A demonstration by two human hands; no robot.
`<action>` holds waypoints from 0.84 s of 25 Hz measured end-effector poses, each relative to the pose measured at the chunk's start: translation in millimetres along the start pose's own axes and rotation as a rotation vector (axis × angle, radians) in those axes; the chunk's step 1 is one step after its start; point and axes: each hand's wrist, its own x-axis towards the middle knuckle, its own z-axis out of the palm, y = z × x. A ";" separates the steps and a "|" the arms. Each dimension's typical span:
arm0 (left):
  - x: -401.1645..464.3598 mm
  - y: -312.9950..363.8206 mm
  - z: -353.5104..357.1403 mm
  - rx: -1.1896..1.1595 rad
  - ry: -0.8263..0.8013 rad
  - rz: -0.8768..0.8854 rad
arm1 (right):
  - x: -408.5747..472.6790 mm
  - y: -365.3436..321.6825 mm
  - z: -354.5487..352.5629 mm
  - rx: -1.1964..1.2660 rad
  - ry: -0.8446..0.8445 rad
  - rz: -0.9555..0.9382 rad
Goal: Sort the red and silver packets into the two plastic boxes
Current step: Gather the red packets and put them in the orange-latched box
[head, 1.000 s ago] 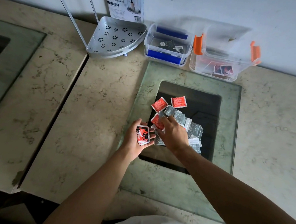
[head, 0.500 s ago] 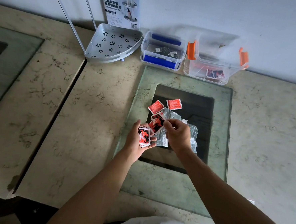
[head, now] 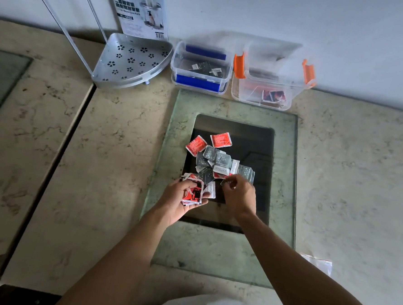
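Left grip: our left hand (head: 181, 198) cups a small stack of red packets (head: 192, 192), fingers curled round it.
Right grip: our right hand (head: 240, 197) pinches its fingertips at the near edge of the pile; whether anything is in them, we cannot tell.
Change: half a second ago the right hand carried a red packet toward the stack; now that packet is with the stack and the hand is back at the pile.
Pile: silver packets (head: 216, 160) and two red ones (head: 208, 143) lie on the dark glass panel (head: 255, 141) of the desk.
Boxes: the blue-clipped box (head: 201, 68) holds silver, the orange-clipped box (head: 266, 85) holds red, both well apart from the pile.
Meaning: we judge the red collecting is nearly done; the stack is not yet in its box.
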 end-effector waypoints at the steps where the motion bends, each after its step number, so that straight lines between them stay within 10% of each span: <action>1: 0.3 0.0 0.7 -0.009 0.013 -0.006 | 2.3 4.6 0.3 -0.027 0.015 -0.004; 16: 2.0 10.7 -0.3 -0.177 -0.041 -0.034 | 13.1 -2.0 -6.0 -0.142 0.112 -0.335; 21: 11.7 18.3 -2.5 -0.261 -0.077 -0.038 | 4.0 -32.0 -12.1 0.281 -0.192 -0.154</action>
